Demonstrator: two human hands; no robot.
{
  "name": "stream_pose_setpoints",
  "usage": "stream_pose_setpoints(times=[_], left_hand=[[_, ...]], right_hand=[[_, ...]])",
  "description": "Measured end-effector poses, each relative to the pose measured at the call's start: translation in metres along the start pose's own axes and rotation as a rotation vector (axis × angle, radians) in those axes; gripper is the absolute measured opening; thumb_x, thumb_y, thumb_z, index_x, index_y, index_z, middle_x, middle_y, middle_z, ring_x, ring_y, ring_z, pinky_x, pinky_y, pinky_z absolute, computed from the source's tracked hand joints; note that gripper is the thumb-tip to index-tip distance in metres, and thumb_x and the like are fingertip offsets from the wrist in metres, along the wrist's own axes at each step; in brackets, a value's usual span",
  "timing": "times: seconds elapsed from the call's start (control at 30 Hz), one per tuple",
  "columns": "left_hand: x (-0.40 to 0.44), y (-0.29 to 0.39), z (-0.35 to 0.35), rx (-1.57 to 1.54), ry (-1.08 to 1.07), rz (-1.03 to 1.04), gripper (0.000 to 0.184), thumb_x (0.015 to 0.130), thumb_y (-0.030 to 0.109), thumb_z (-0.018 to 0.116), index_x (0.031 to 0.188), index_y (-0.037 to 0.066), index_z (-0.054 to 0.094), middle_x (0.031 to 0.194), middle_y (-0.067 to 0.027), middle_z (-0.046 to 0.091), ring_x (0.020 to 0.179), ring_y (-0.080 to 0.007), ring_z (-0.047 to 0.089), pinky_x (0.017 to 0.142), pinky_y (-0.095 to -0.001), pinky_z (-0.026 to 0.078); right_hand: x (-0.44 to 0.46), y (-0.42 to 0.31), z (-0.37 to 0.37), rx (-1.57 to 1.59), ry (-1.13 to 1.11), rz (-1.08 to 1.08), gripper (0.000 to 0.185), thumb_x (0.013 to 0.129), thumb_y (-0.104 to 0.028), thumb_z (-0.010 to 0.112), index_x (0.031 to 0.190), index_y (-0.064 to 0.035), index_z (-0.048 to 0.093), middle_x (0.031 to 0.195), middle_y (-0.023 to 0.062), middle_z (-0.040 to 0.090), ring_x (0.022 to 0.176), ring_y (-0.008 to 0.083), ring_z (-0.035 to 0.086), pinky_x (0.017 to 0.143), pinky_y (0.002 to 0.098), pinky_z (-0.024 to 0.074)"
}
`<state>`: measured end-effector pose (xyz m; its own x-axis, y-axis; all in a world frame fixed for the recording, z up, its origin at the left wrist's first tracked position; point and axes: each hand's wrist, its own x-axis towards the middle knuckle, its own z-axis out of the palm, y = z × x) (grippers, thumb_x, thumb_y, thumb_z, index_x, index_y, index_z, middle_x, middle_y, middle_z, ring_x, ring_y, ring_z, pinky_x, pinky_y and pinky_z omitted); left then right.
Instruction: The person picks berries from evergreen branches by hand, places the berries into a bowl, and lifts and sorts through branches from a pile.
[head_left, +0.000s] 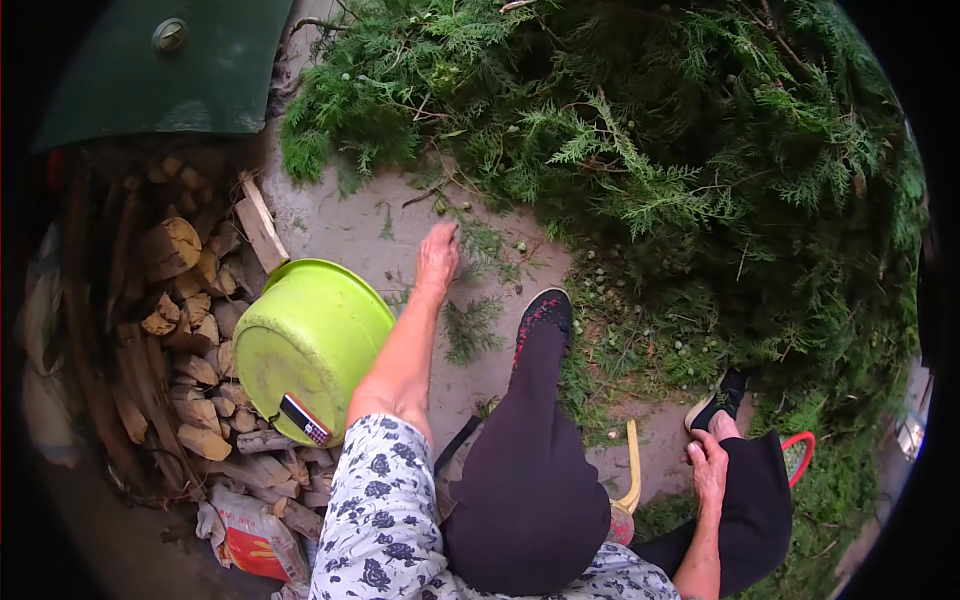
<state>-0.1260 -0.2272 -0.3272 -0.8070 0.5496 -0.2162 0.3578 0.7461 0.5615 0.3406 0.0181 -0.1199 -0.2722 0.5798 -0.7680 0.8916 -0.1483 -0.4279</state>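
Green sprig (485, 243), long axis slanting down-right, beside curled left hand (438, 252); right hand (708, 466) half-curled; holds unclear.

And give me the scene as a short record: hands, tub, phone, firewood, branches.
Left hand: reaching forward, near loose green sprigs; whether it holds anything is unclear
Right hand: by the right ankle; contact unclear
Tub: lime green, beside the left arm
Phone: at the tub's lower edge
Firewood: heaped left of the tub
Branches: large green pile, ahead and right

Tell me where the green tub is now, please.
In the head view, the green tub sits left of centre, between the firewood and the left forearm.
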Motion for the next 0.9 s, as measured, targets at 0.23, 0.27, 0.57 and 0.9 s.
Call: stream_pose_setpoints(times=[0.23,0.27,0.57,0.9], left_hand=[[0.038,-0.006,0.021,0.244,0.008,-0.151,0.037,0.071,0.001,0.053,0.107,0.005,0.052,0.118,-0.0258,0.046,0.099,-0.0400,0.051,0.085,-0.0446,0.043],[0.035,-0.007,0.021,0.247,0.002,-0.149,0.037,0.071,0.001,0.053,0.107,0.005,0.052,0.118,-0.0258,0.046,0.099,-0.0400,0.051,0.085,-0.0446,0.043],[0.019,0.028,0.031,0.031,0.385,-0.138,0.018,0.076,0.010,0.052,0.089,0.002,0.062,0.086,-0.0189,0.056,0.083,-0.0349,0.054,0.075,-0.0397,0.045],[0.032,0.025,0.051,0.079,0.128,-0.006,0.008,0.073,0.003,0.051,0.080,0.002,0.055,0.081,-0.0202,0.052,0.078,-0.0364,0.053,0.068,-0.0422,0.044]], right_hand=[[0.001,-0.002,-0.003,0.081,0.029,-0.008,0.027,0.081,-0.003,0.053,0.107,0.0037,0.056,0.071,0.0033,0.053,0.063,0.0113,0.055,0.060,0.0245,0.0455],[0.001,-0.001,-0.003,0.073,0.032,-0.009,0.027,0.081,-0.003,0.052,0.106,0.0037,0.056,0.071,0.0031,0.053,0.063,0.0113,0.055,0.060,0.0245,0.0455],[0.002,0.001,-0.002,0.084,0.046,0.005,0.026,0.081,-0.003,0.052,0.106,0.0047,0.056,0.071,0.0027,0.053,0.063,0.0107,0.054,0.061,0.0237,0.0445],[0.005,0.000,-0.003,0.084,0.039,0.011,0.026,0.081,-0.003,0.053,0.106,0.0050,0.056,0.073,0.0033,0.054,0.064,0.0105,0.054,0.062,0.0235,0.0441]])
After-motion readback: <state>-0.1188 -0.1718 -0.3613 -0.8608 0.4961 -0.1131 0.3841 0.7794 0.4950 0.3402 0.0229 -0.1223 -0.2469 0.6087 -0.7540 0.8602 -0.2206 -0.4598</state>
